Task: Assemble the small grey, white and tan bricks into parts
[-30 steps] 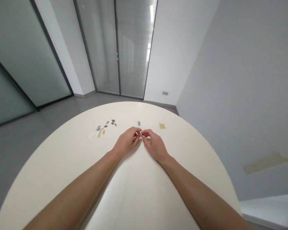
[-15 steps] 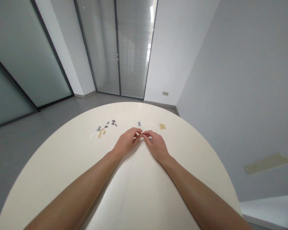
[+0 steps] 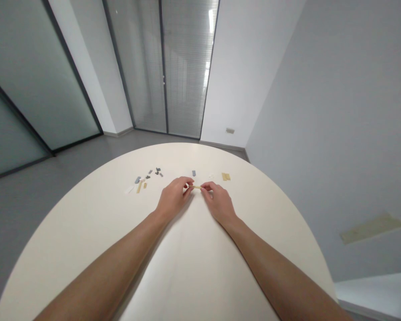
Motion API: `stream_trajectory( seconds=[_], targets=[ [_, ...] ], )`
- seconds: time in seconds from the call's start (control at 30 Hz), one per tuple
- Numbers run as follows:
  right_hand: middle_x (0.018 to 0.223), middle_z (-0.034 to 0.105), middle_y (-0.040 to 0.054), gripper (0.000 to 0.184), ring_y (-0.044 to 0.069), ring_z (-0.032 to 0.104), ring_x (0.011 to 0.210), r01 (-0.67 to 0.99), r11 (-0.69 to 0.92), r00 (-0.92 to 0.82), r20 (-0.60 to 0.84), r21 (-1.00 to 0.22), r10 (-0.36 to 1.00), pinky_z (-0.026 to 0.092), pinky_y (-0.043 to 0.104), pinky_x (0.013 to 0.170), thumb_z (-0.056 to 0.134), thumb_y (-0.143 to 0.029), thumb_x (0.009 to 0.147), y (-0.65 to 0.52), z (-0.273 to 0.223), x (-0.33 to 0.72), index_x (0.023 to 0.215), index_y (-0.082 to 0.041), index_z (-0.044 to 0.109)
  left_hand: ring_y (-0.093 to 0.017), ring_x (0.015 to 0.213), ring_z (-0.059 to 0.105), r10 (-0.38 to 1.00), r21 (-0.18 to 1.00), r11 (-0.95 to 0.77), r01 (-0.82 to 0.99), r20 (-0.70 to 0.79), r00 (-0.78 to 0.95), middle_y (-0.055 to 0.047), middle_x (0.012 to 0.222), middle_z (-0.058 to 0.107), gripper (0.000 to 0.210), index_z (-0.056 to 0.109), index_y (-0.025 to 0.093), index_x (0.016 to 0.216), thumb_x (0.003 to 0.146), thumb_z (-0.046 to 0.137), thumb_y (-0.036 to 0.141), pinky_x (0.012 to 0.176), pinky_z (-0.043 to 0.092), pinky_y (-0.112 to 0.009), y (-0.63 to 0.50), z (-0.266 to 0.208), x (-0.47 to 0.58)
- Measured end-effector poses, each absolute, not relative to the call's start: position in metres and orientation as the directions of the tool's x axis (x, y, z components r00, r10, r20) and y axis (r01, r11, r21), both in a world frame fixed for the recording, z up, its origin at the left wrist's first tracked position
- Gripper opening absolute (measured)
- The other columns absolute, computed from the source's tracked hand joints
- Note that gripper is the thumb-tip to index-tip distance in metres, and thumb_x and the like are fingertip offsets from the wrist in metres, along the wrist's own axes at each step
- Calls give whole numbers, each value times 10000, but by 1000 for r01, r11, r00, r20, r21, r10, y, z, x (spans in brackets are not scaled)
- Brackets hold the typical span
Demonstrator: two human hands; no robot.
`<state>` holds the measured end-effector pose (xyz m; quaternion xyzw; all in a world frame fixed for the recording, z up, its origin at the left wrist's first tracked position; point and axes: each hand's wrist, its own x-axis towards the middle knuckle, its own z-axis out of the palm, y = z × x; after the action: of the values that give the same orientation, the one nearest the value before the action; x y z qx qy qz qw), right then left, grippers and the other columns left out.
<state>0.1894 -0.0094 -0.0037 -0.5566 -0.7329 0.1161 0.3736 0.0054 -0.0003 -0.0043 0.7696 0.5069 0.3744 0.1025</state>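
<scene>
A thin tan bar (image 3: 197,187) is between the two hands. The left hand (image 3: 173,196) pinches one end and the right hand (image 3: 218,199) pinches the other. It is too small to tell if the bar touches the white surface (image 3: 194,249). From the bar, a gray brick (image 3: 194,173) lies at twelve o'clock, tan plates (image 3: 226,176) between two and three, and loose bits (image 3: 148,177) between nine and ten.
</scene>
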Motion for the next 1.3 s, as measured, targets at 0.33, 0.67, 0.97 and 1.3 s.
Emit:
stream_trajectory(
  seconds=[0.33, 0.67, 0.97, 1.3],
  targets=[
    [991, 749, 34, 95, 221, 670, 936, 730, 378, -120, 438, -570, 891, 487, 369, 883, 640, -233, 906, -10, -3, 189, 989, -217, 683, -168, 950, 656, 870, 553, -456, 698, 441, 220, -15, 1051, 714, 183, 634, 241, 1098, 925, 574, 233, 828, 513, -297, 1, -5, 6],
    [995, 751, 32, 102, 219, 664, 949, 754, 372, -146, 414, -541, 898, 477, 361, 886, 622, -258, 933, -10, -2, 191, 981, -218, 702, -169, 922, 670, 886, 535, -425, 730, 411, 214, -4, 1045, 724, 197, 636, 263, 1108, 924, 572, 231, 814, 506, -296, 1, -4, 6],
    [981, 762, 32, 134, 223, 660, 943, 814, 358, -186, 379, -457, 906, 467, 350, 860, 614, -279, 939, -10, 0, 194, 971, -229, 734, -183, 940, 667, 891, 470, -424, 774, 368, 265, 9, 1006, 731, 181, 638, 271, 1091, 936, 553, 229, 783, 485, -298, 1, -2, 4],
    [1050, 740, 57, 199, 217, 629, 1012, 781, 460, -307, 381, -422, 872, 470, 349, 897, 552, -238, 968, -10, -3, 197, 1084, -217, 712, -207, 983, 654, 861, 376, -470, 798, 394, 321, -29, 1013, 719, 200, 685, 254, 1017, 938, 506, 212, 815, 496, -306, 2, -5, -1]
  ],
)
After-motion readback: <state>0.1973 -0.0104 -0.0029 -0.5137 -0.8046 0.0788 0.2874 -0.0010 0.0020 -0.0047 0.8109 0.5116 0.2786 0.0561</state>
